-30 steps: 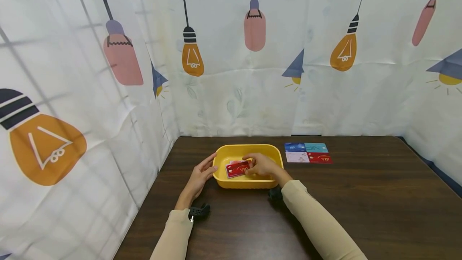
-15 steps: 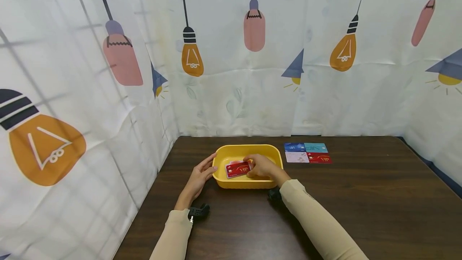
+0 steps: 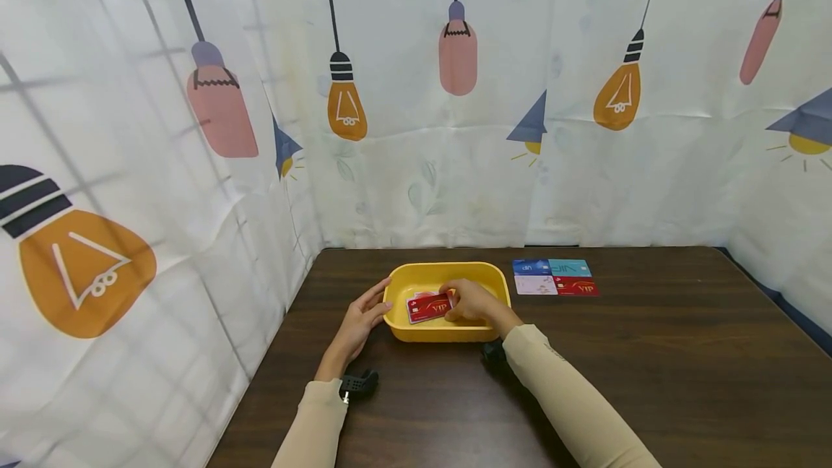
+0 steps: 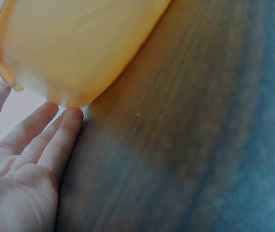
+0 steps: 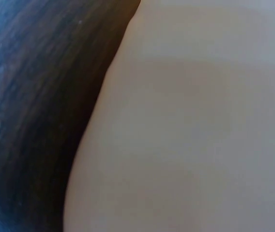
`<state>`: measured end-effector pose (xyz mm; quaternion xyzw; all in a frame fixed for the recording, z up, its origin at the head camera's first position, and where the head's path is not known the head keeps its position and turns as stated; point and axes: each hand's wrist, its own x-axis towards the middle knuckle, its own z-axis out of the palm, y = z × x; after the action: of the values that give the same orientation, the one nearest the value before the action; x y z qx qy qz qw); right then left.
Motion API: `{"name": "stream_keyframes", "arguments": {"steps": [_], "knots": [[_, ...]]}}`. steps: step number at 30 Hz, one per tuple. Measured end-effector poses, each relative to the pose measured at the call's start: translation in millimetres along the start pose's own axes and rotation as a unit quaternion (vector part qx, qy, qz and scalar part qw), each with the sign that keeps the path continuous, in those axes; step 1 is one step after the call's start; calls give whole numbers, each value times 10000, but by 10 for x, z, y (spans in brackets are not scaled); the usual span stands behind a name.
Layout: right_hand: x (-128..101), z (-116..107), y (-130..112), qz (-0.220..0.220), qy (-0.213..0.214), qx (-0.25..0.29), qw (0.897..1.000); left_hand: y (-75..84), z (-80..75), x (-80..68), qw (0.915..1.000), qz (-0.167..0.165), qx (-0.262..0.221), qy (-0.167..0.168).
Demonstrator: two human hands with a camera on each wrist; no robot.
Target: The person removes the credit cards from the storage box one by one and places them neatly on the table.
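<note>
Red card [image 3: 429, 307]: glossy red, gold "VIP" lettering, lying tilted inside the yellow tray [image 3: 398, 297], over a paler card.
Your right hand [image 3: 473, 300]: reaches into the tray, fingers curled down onto the red card's right end; whether they pinch it or only press it cannot be told.
Your left hand [image 3: 356, 324]: fingers straight, spread, tips touching the tray's left outer wall.
Tray position: on the dark wooden table [image 3: 650, 352], near its left end.
Beside the tray: four cards [image 3: 555, 276] laid in a block, just right of it.

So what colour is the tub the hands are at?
Yellow. The tub shows best in the head view, with a red card inside.
</note>
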<state>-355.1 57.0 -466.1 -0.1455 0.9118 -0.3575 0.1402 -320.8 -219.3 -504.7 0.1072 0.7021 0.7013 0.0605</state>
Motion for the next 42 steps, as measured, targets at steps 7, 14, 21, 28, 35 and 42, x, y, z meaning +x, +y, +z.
{"name": "stream_keyframes", "arguments": {"steps": [7, 14, 21, 28, 35, 42], "knots": [[-12, 0, 3, -8, 35, 101, 9999, 0, 4, 1, 10000, 0, 1, -25], [-5, 1, 8, -143, 154, 169, 9996, 0, 4, -2, 10000, -16, 61, -15], [-22, -10, 9, -353, 334, 196, 9986, -3, 20, -2, 9999, 35, 137, 88], [-30, -20, 2, -484, 508, 317, 9970, -9, 16, 7, 9999, -15, 89, 76], [-26, -42, 9, -573, 665, 311, 9957, -14, 12, 9, 9999, -26, 89, 91], [-21, -42, 21, -565, 662, 650, 9941, -17, 4, 0, 10000, 9, 43, -14]]}}
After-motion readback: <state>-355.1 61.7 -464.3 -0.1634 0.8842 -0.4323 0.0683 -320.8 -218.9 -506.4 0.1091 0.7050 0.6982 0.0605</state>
